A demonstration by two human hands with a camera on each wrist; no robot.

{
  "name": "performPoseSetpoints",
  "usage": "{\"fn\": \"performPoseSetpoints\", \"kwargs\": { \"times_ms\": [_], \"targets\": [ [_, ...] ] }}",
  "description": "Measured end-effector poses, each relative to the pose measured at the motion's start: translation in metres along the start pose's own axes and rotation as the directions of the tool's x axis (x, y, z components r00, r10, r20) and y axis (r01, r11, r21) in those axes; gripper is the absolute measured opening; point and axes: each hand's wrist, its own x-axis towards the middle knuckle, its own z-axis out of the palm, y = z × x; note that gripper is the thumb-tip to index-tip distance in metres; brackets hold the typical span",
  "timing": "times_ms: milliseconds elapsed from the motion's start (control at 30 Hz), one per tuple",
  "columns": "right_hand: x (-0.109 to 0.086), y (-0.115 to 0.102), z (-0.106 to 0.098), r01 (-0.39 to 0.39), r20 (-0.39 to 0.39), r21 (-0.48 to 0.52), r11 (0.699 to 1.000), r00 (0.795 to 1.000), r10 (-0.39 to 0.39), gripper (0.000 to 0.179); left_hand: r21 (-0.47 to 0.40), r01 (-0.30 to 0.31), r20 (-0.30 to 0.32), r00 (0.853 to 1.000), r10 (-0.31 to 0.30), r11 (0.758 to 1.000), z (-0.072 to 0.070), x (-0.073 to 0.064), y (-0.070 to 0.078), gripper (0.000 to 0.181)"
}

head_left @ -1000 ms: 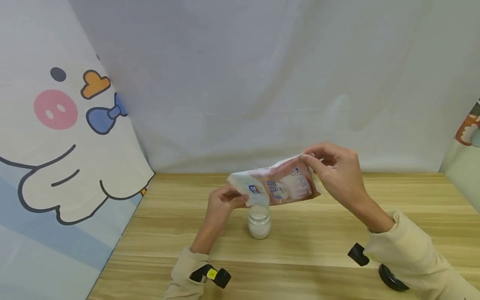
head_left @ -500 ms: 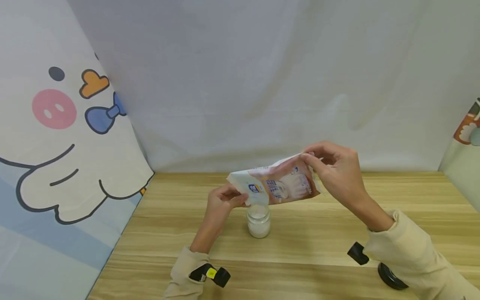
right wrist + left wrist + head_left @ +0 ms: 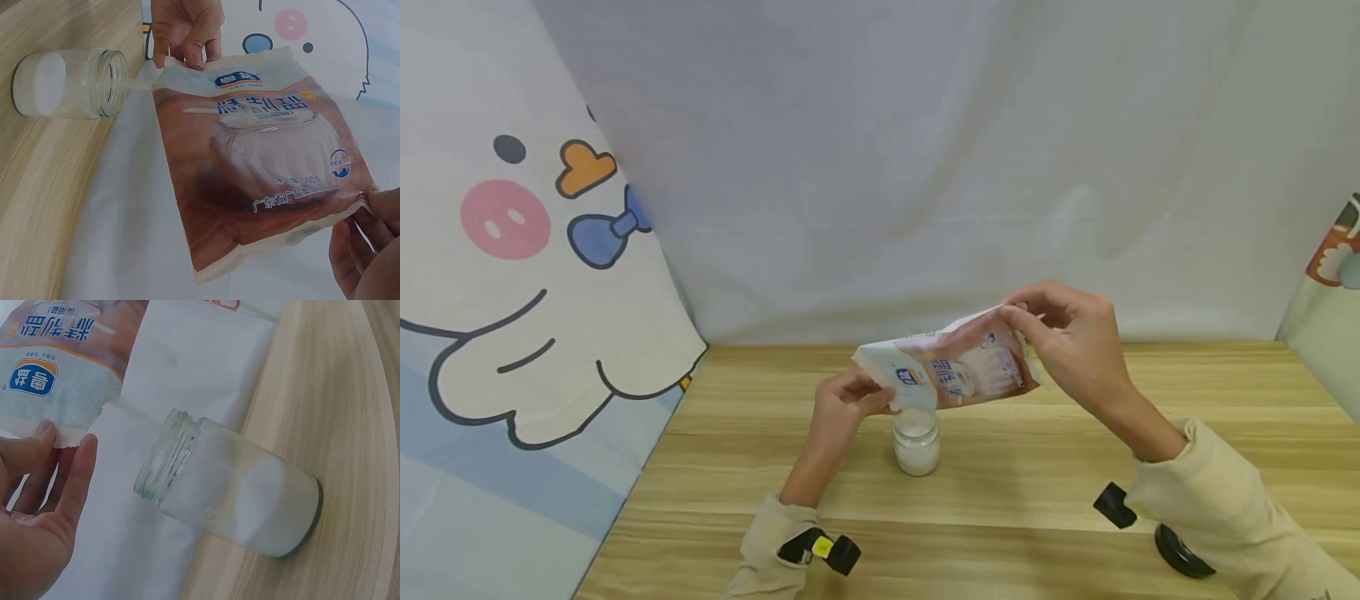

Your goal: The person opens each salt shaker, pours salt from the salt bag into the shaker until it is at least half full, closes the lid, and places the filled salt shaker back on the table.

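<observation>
A soft salt bag (image 3: 973,371), brown and pale blue with Chinese print, is held tilted in both hands above the table. My left hand (image 3: 841,410) pinches its lower, pale blue end. The opposite, raised end is gripped between the thumb and fingers of my right hand (image 3: 1075,342). From the bag's lower corner a thin white stream (image 3: 139,83) of salt runs into the mouth of an upright glass jar (image 3: 234,487). White salt (image 3: 50,83) fills the lower part of that jar. The bag's corner sits just above the rim, apart from it.
The jar stands on a wood-grain table (image 3: 1000,517). A black round object (image 3: 1183,554), perhaps a lid, lies partly hidden under the right sleeve (image 3: 1217,500). Behind the table hangs a pale cloth (image 3: 925,167), with a cartoon-printed sheet (image 3: 497,333) at the left.
Both hands and the bag stay almost where they were, the right end perhaps a touch higher. The head view has shifted very slightly.
</observation>
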Motion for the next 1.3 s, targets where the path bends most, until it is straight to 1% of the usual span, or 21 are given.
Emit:
{"fn": "performPoseSetpoints", "kwargs": {
  "times_ms": [367, 1033, 1300],
  "targets": [
    [0.0001, -0.0010, 0.0000, -0.003, 0.000, 0.014, 1.000, 1.000, 0.003, 0.004, -0.016, -0.014, 0.015, 1.000, 0.014, 1.000, -0.0009, -0.0003, -0.0007, 0.020],
    [-0.0001, 0.0019, 0.0005, 0.011, 0.006, 0.025, 1.000, 1.000, -0.011, 0.004, -0.004, -0.013, 0.010, 1.000, 0.013, 1.000, -0.0016, -0.0010, -0.0020, 0.019],
    [0.0003, 0.0025, 0.0007, 0.012, 0.005, 0.008, 1.000, 1.000, -0.012, 0.004, -0.009, -0.019, 0.008, 1.000, 0.019, 1.000, -0.0010, -0.0008, -0.0017, 0.020]
  ]
}}
